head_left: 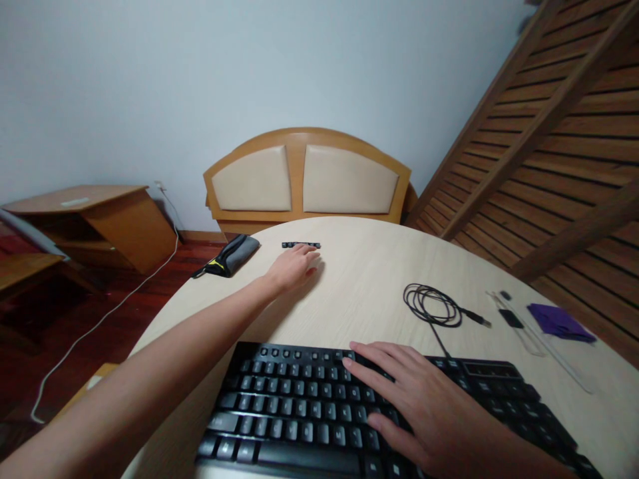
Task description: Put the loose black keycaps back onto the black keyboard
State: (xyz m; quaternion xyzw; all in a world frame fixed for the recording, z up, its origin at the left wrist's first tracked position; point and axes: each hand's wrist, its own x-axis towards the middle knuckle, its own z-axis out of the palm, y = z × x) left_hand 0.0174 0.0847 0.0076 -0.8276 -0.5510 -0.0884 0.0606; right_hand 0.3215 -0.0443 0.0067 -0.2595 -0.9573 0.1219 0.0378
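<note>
Keyboard point(299, 406) of black plastic, with pale lettering, lies along the near edge of a round, pale wood-grain table point(349, 293), its closest part cut off by the view. Its top row shows small squarish pieces, set apart and smaller than the keys below. The right hand point(414, 399) rests over the keyboard, right of its middle, fingers spread and loosely bent, gripping nothing; the two foremost fingertips reach the top row. A black cable runs from the keyboard's back edge into a loose coil point(433, 306), its metal plug pointing toward the table's right edge. Nearer that edge lie a thin wire tool with a black grip point(511, 318), a slim whitish rod point(559, 359) beside it, and a folded purple cloth point(560, 322).

The left forearm crosses the table's left part, past the keyboard's far left corner. The left hand point(294, 267) is near the table's far edge, fingers reaching forward to a short row of small black pieces point(301, 244); I cannot tell whether they pinch one. Left of the row, at the table's far left edge, lies a dark grey fabric pouch point(234, 255) with a yellow-green trim.

Beyond the far edge stands an arched wooden headboard point(297, 176) with two cream padded panels, against a pale blue wall point(279, 66).
</note>
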